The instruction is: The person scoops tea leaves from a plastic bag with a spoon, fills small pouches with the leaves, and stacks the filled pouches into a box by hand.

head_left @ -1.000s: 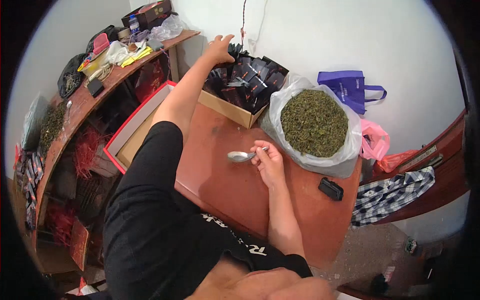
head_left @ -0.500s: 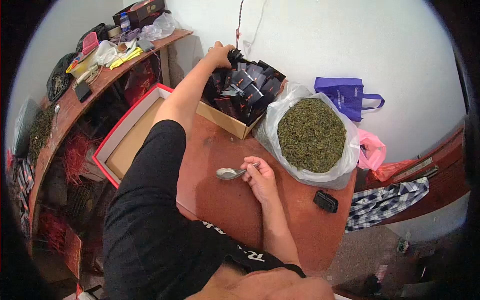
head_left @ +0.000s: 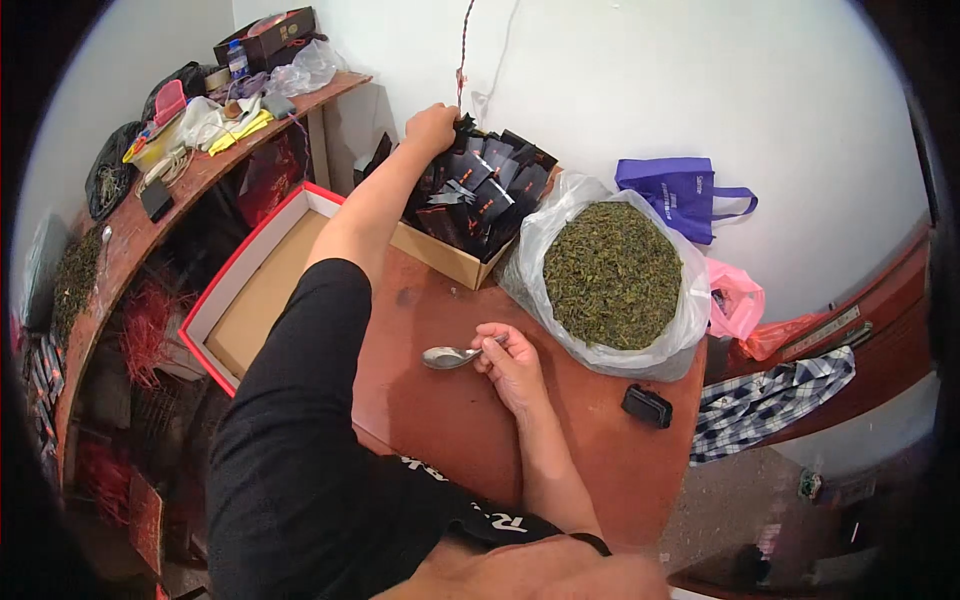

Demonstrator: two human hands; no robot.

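L hand (head_left: 433,128) is at the far edge of a heap of flat black packets w/ small red marks (head_left: 490,200), in a brown cardboard carton (head_left: 440,262); fingertips hidden, can't tell if they've got hold of one. R hand (head_left: 512,372) pinches a silver metal spoon (head_left: 447,357) by its handle, fingers closed. Step looks like reaching among packets; next move prob. calls for separating one w/o dragging others. Count: 1 carton, 1 spoon in hand, 1 whitish plastic bag (head_left: 692,325) of dried green leaves (head_left: 612,275); packets overlap, uncountable.
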